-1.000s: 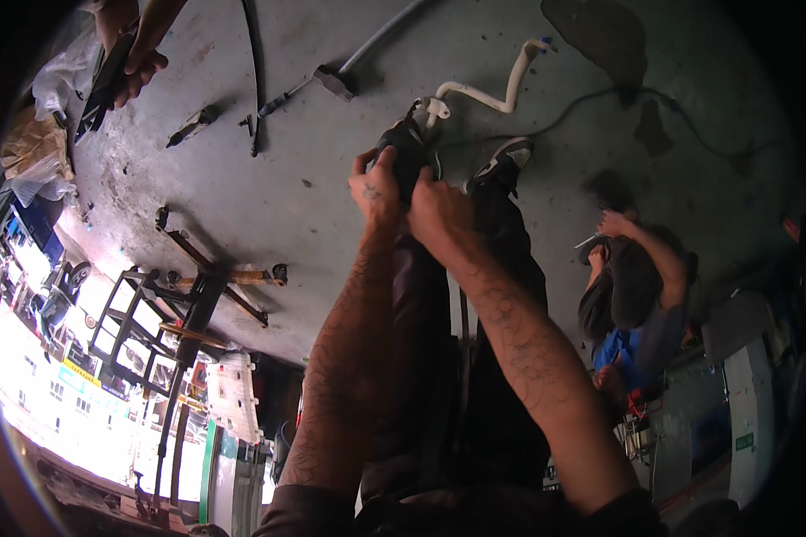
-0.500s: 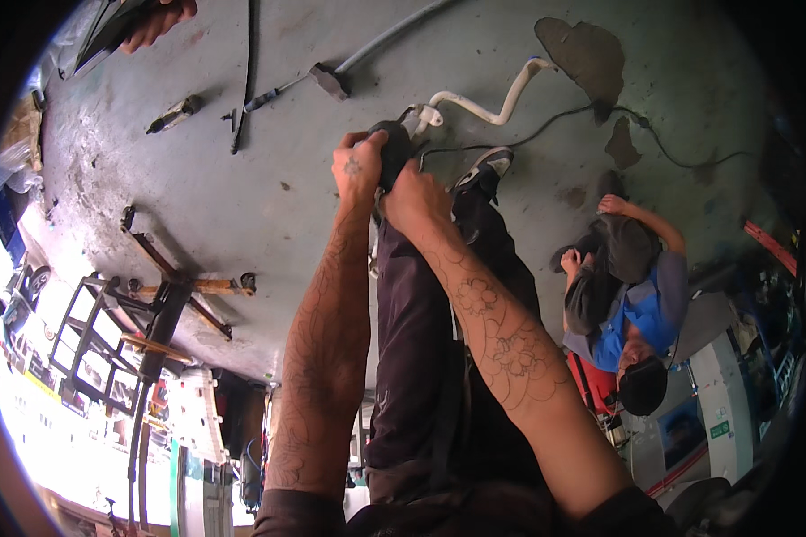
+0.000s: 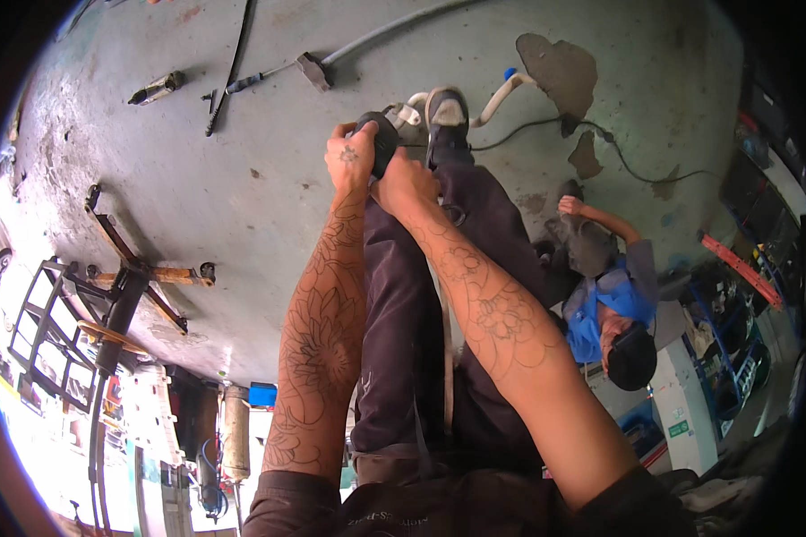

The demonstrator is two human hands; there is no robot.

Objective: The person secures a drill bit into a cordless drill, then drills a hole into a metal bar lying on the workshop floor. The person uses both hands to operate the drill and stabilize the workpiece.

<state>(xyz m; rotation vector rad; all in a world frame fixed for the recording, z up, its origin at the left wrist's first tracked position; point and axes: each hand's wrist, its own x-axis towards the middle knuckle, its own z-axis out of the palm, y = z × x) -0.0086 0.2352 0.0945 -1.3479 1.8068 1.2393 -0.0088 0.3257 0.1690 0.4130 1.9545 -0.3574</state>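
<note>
"So, what is the left hand (image 3: 347, 161) up to?"

"It's curled around a dark rounded object (image 3: 383, 145), with the thumb laid over the near side."

"And the right hand (image 3: 405, 185)?"

"Pressed up close at the object's lower right edge. Its fingers are hidden, so I can't tell whether they grip."

"Where exactly is that object?"

"Past the left trouser leg (image 3: 392, 313), just beside the flanged end of a white bent bar (image 3: 500, 103). I can't make out what kind of object it is."

"What covers the bar's middle?"

"A dark sneaker (image 3: 448, 112) with a grey toe. A black cable (image 3: 631, 152) snakes off across the floor to the right."

"Anything lying on the left?"

"A sledgehammer (image 3: 313, 72), its head near the tip of a dark-handled screwdriver (image 3: 244, 83). Well apart, on the right, a co-worker in blue (image 3: 620, 304) crouches."
</note>
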